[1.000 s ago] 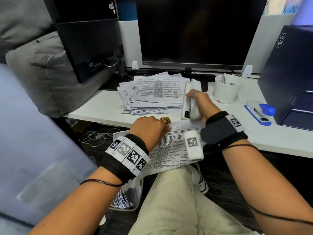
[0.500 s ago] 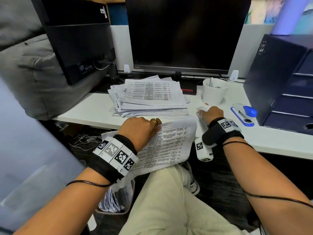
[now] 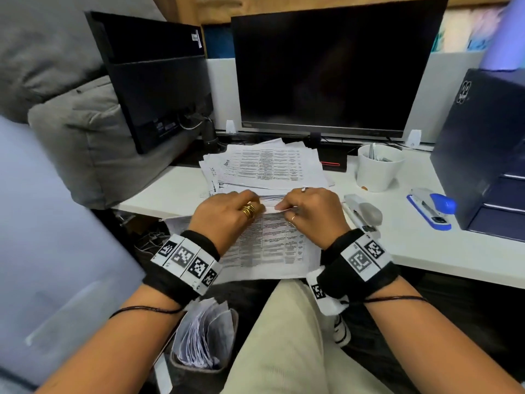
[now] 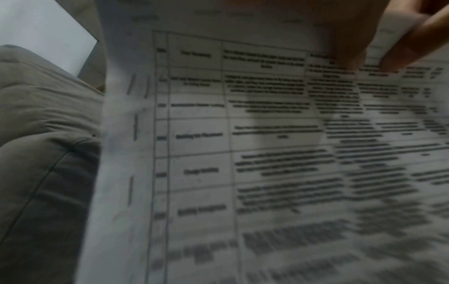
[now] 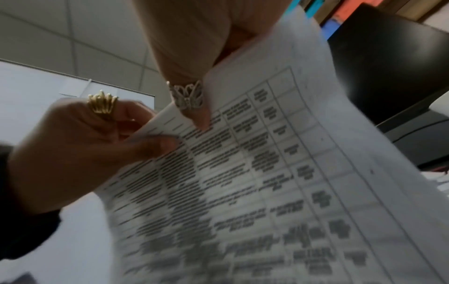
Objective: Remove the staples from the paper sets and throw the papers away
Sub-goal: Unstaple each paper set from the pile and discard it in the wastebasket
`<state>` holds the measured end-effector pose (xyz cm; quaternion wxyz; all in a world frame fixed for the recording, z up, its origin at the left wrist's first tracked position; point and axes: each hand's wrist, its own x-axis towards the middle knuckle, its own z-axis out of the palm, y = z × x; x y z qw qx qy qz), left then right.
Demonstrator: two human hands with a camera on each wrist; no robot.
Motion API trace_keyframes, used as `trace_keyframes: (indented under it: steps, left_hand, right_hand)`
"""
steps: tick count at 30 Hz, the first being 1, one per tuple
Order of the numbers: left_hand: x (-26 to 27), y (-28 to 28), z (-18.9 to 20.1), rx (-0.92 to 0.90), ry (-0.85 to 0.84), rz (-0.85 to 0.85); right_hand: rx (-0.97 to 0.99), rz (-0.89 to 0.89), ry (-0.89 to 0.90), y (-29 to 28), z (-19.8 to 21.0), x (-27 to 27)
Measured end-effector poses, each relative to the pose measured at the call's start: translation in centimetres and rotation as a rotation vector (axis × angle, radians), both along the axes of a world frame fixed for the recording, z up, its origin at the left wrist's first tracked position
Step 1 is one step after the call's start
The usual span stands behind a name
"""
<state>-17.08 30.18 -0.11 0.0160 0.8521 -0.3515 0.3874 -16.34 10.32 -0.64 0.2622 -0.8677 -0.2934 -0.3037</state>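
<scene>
Paper set (image 3: 270, 245), two hands (image 3: 227, 214) pinching it

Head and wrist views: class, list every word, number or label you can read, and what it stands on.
"32", probably: white mark on the dark blue cabinet.
Paper set: printed table, too blurred to read.
Paper stack, monitor badge, second monitor's sticker: too small.
Wrist bands: square codes, no words.

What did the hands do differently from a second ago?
The right hand let go of the white stapler, which now lies on the desk, and came over to pinch the paper set beside the left hand. The left hand kept its grip; the paper pile stayed.
</scene>
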Motion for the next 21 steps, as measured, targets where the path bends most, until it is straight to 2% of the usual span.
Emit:
trace_keyframes:
  steps: [3,6,8,10,12,14,16,19,21]
  left_hand:
    - [-0.1,0.4,0.1,-0.184,-0.024,-0.049]
    - [-0.2,0.5,0.1,-0.136,-0.191,-0.072]
    - [-0.2,0.7,0.1,-0.117,-0.254,-0.11]
    - [0.1,1.0,-0.1,-0.103,-0.258,-0.102]
    - [0.9,1.7,-0.6,-0.075,-0.216,-0.04]
    - [1.6,3.3,-1.3,-0.098,-0.153,0.067]
    - [1.9,5.8,-1.9,-0.146,-0.073,0.211]
    - [1.4,10.3,-3.2,-0.373,0.085,0.329]
    - [0.9,12.3,-4.4,-0.604,0.319,0.328]
  right_hand:
    - [0.036,0.014,-0.244,0.8,-0.5,-0.6]
    - [0.082,-0.016,-0.374,1.1,-0.8,-1.2]
    - [0.09,-0.021,-0.374,1.3,-1.0,-1.2]
    - [0.056,-0.037,-0.303,1.8,-0.8,-1.2]
    - [0.011,-0.06,-0.129,2.6,-1.0,-0.9]
    - [-0.048,-0.075,0.084,3.5,-1.3,-0.4]
    - [-0.116,-0.136,0.198,4.2,-1.9,0.2]
    - [-0.185,-0.184,0.278,5.3,-2.4,1.3]
    - [-0.179,-0.163,0.351,6.1,-2.8,1.9]
